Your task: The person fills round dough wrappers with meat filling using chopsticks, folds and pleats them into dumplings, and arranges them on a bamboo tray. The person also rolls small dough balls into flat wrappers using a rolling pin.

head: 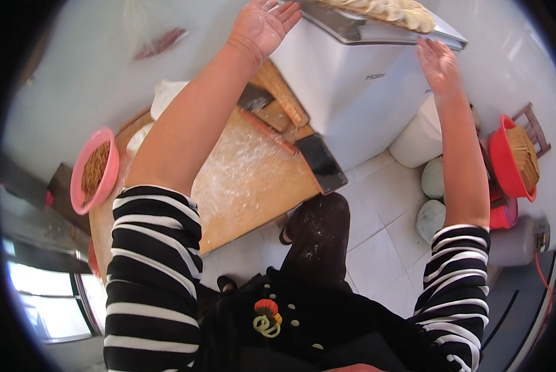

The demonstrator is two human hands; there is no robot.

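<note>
My left hand [266, 25] is raised at the top of the view, palm up, fingers apart, with nothing in it. My right hand [438, 63] is lifted just below the edge of a tray of pleated dough pieces [399, 16], fingers spread; whether its fingertips touch the tray is unclear. That tray rests on top of a white Haier appliance [324, 79]. Below my left forearm lies a floury wooden board [254, 172], with a rolling pin [268, 131], a cleaver [254, 97] and a dark phone [322, 162] at its far edge.
A pink basin [113, 172] of brown filling stands at the board's left. White bags or cloths [164, 97] lie behind it. On the right are a white bucket [415, 139], pale green melons [432, 221], a red basin [501, 162] and a gas cylinder [510, 246].
</note>
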